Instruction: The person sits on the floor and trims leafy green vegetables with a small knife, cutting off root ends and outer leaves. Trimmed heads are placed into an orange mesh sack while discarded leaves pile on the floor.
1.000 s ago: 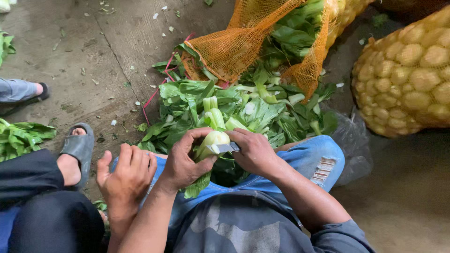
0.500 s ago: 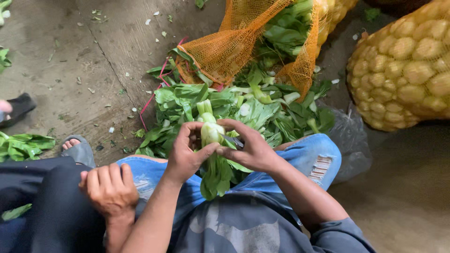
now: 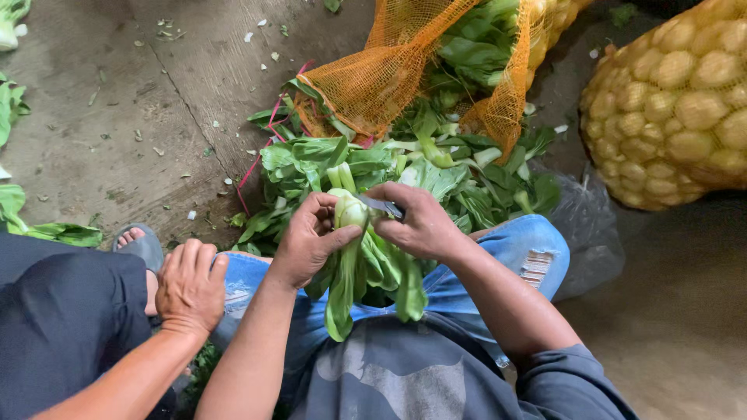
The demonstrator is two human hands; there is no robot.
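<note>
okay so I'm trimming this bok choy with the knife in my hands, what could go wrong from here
1. The knife in your right hand sits at the stem of the bok choy, close to your left hand fingers; a slip might nick them.
2. Another person's hand rests on your knee, near the blade's path.
3. Loose leaves might drop onto the dirty floor.

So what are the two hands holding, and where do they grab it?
The left hand grips a leafy green vegetable near its pale stem end. The right hand holds a small knife, its blade against that end.
</note>
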